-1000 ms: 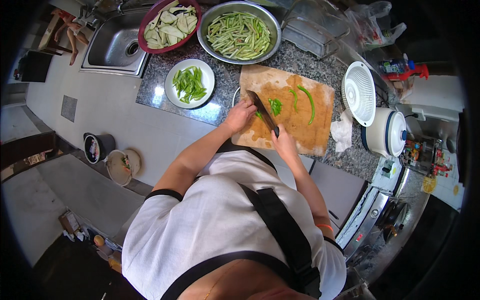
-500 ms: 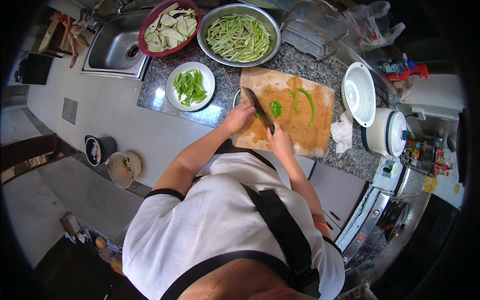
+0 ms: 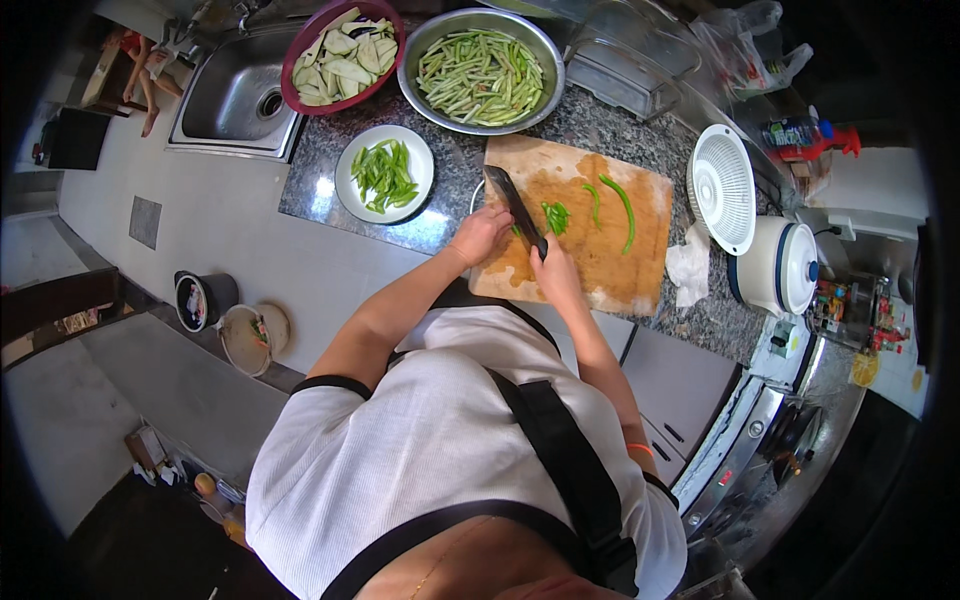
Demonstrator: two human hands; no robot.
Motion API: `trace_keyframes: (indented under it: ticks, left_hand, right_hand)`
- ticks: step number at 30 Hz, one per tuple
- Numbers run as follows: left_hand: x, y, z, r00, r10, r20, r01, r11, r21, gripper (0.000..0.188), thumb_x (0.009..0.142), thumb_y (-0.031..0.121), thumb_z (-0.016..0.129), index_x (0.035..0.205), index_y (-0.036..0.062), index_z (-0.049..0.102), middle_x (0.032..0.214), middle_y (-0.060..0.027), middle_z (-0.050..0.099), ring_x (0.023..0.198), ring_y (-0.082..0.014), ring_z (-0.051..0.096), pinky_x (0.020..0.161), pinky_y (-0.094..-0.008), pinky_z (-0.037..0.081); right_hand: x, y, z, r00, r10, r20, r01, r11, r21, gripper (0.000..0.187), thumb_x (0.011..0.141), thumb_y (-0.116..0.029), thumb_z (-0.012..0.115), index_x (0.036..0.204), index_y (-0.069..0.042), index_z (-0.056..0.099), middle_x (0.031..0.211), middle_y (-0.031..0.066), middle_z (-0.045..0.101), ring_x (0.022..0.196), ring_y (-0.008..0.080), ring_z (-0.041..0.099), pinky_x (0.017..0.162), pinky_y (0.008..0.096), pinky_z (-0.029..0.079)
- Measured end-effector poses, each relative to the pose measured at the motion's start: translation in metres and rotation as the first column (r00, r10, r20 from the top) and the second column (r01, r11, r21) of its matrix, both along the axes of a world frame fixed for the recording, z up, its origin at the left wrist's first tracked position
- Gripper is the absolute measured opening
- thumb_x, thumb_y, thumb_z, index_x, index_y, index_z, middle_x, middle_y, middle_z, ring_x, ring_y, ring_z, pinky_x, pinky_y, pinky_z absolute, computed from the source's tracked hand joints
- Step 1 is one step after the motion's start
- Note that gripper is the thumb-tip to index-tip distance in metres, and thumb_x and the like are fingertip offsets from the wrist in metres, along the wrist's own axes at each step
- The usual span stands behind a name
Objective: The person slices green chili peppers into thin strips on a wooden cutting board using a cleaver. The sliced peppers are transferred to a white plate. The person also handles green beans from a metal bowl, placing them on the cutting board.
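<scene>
My right hand (image 3: pixel 557 272) is closed round the dark handle of a kitchen knife (image 3: pixel 517 208), whose blade slants away to the far left over a wooden cutting board (image 3: pixel 635 270). Just left of the blade, my left hand (image 3: pixel 482 235) presses its bent fingers down at the board's left edge. A small bit of green pepper shows at those fingertips; the rest is hidden by the hand. Right of the knife lies a little heap of cut green pepper (image 3: pixel 556 217). Two whole slender green peppers lie farther right, a long one (image 3: pixel 622 212) and a smaller one (image 3: pixel 593 200).
A white plate (image 3: pixel 343 196) of sliced green peppers stands left of the board. Behind are a red basin (image 3: pixel 291 80) of eggplant slices and a steel bowl (image 3: pixel 408 92) of cut green beans. At right are a white colander (image 3: pixel 722 190), crumpled tissue (image 3: pixel 688 265) and a lidded pot (image 3: pixel 765 265).
The knife and my right hand have shifted slightly to the far left relative to the board. My left hand stays in nearly the same place. The whole view has moved a little.
</scene>
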State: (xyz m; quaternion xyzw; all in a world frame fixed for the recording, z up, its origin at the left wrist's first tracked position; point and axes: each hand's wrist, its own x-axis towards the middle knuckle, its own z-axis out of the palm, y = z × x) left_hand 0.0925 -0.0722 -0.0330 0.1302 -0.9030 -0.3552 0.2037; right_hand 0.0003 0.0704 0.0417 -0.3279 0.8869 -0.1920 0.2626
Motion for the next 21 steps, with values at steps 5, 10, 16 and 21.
trace_keyframes:
  ticks: [5,10,16,21]
  left_hand:
    - [0.000,-0.002,0.012,0.997,0.067,-0.050,-0.069,0.997,-0.045,0.009,0.076,0.009,0.058,0.083,0.0045,0.059,0.086,-0.0100,0.056,0.085,-0.0279,0.054,0.073,-0.0343,0.045]
    - [-0.002,-0.012,0.011,0.998,0.051,0.028,-0.051,0.999,-0.012,0.007,0.075,0.008,0.058,0.082,0.0052,0.059,0.086,-0.0093,0.056,0.085,-0.0271,0.053,0.074,-0.0344,0.045]
    - [0.001,-0.003,0.001,0.994,0.090,-0.056,-0.094,0.994,-0.060,0.009,0.071,0.006,0.055,0.080,0.0075,0.057,0.083,-0.0065,0.053,0.082,-0.0252,0.053,0.071,-0.0342,0.045]
    - [0.004,-0.005,-0.001,0.998,0.056,-0.008,-0.056,0.998,-0.001,0.006,0.074,0.007,0.057,0.080,0.0050,0.058,0.082,-0.0083,0.055,0.081,-0.0268,0.054,0.072,-0.0347,0.046]
  right_hand:
    - [0.000,-0.003,0.001,1.000,0.009,-0.017,-0.008,1.000,0.024,0.026,0.084,-0.025,0.049,0.097,-0.003,0.045,0.073,0.0275,0.058,0.073,0.0450,0.056,0.063,0.0527,0.043]
    - [-0.003,-0.004,0.006,0.999,0.017,-0.031,-0.017,1.000,0.009,0.026,0.084,-0.025,0.049,0.097,-0.003,0.045,0.072,0.0273,0.058,0.073,0.0445,0.056,0.063,0.0524,0.044]
    - [-0.004,0.013,0.025,0.999,0.053,-0.010,-0.052,0.998,0.047,0.026,0.083,-0.025,0.051,0.096,-0.003,0.047,0.073,0.0270,0.058,0.072,0.0445,0.056,0.063,0.0522,0.044]
    - [0.003,0.009,0.009,0.999,0.031,-0.019,-0.030,0.998,0.047,0.030,0.083,-0.026,0.050,0.103,-0.003,0.048,0.074,0.0271,0.058,0.073,0.0438,0.057,0.063,0.0516,0.044]
